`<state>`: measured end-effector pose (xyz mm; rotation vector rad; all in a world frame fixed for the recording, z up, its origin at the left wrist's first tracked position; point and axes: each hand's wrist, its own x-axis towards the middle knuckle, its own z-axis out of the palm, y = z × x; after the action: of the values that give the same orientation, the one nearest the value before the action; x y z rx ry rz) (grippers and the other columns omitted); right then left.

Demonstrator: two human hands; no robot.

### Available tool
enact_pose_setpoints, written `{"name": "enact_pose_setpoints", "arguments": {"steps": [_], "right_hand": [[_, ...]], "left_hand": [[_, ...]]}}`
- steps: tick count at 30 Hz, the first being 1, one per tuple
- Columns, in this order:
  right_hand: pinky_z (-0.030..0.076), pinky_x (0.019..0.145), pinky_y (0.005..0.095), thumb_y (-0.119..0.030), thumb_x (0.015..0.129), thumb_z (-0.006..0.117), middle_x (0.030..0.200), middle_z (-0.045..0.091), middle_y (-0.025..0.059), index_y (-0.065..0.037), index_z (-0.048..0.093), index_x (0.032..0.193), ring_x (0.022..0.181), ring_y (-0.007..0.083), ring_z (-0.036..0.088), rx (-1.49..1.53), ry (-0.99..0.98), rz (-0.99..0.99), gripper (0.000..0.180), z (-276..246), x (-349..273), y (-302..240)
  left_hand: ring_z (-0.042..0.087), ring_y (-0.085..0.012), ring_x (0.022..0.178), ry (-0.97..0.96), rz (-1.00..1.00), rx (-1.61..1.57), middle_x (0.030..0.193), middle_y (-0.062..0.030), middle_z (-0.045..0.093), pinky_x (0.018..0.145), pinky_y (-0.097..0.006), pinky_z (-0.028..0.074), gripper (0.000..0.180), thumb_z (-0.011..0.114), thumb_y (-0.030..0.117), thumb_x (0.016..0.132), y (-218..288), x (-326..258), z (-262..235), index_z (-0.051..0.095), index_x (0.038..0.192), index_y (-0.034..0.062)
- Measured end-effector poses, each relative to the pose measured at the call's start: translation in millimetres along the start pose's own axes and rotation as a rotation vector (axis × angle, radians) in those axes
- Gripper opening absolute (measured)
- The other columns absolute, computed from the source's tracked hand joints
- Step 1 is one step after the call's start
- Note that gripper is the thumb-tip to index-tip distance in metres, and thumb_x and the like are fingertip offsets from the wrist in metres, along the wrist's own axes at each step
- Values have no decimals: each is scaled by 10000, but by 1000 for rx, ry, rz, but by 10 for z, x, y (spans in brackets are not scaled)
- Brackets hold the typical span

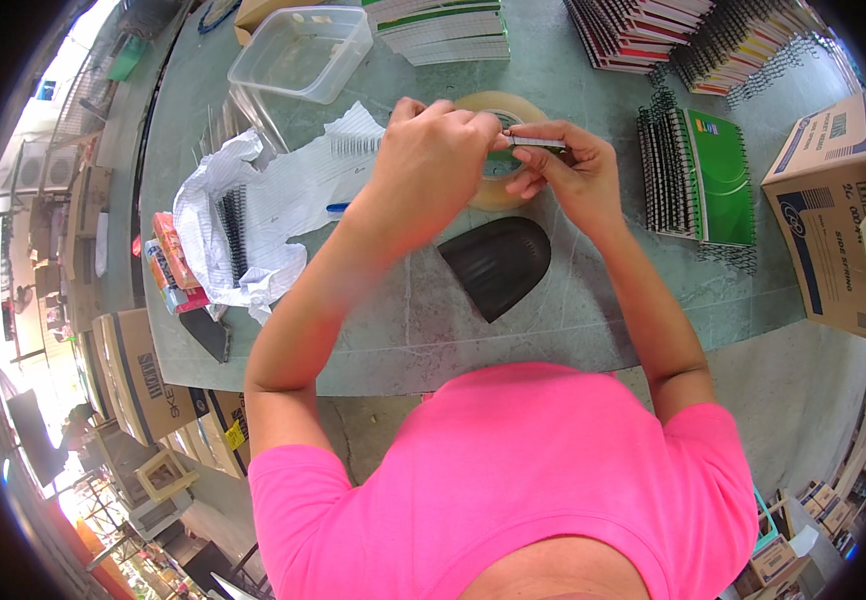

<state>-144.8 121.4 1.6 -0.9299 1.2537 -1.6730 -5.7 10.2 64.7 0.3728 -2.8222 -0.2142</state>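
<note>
Above the far middle of the table, my two hands meet at a small thin strip (538,142), pale with a dark edge; its exact kind is unclear. My right hand (581,170) pinches it between thumb and fingers. My left hand (435,155) has its fingers closed at the strip's left end, and what they grip there is hidden. Beneath both hands lies a large roll of clear tape (498,197), partly covered by them. A black dome-shaped piece (500,265) rests nearer me. Left of my left hand spreads torn, crumpled lined paper (298,190) with a blue pen (337,208).
A clear plastic container (323,85) stands at the far left. Notebook stacks (443,35) line the back, and green spiral notebooks (718,175) stand at the right beside a cardboard box (833,210). Small coloured boxes (175,255) sit by the table's left edge.
</note>
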Motion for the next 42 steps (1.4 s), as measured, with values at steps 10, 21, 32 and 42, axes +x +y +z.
{"name": "enact_pose_setpoints", "arguments": {"steps": [10,21,32,42], "right_hand": [[525,560,214,-11,852,580,882,653,95,24,568,1079,650,135,649,-73,19,41,230,43,44,-34],[501,514,199,-71,834,625,940,643,38,-23,609,1063,597,81,624,-114,14,91,235,64,28,-64],[511,512,198,-37,857,560,1028,632,64,-28,588,1096,625,121,648,-45,-2,141,241,42,-10,-131],[517,510,207,-47,871,542,1075,617,90,-5,570,1096,619,144,652,-3,7,125,231,-4,9,-67]], "left_hand": [[523,-245,958,76,51,208,967,-72,593,814,-387,367,217,638,126,734,52,-14,-33,566,929,62],[497,-251,1031,-62,2,258,1022,-78,575,860,-399,353,301,627,159,772,29,-64,-78,558,1046,54],[495,-269,1040,93,-1,143,1040,-86,559,850,-394,369,309,643,222,780,35,-31,-23,579,1029,50],[499,-274,1014,190,-17,11,1021,-85,558,841,-400,377,281,664,232,754,24,-6,56,599,958,51]]}}
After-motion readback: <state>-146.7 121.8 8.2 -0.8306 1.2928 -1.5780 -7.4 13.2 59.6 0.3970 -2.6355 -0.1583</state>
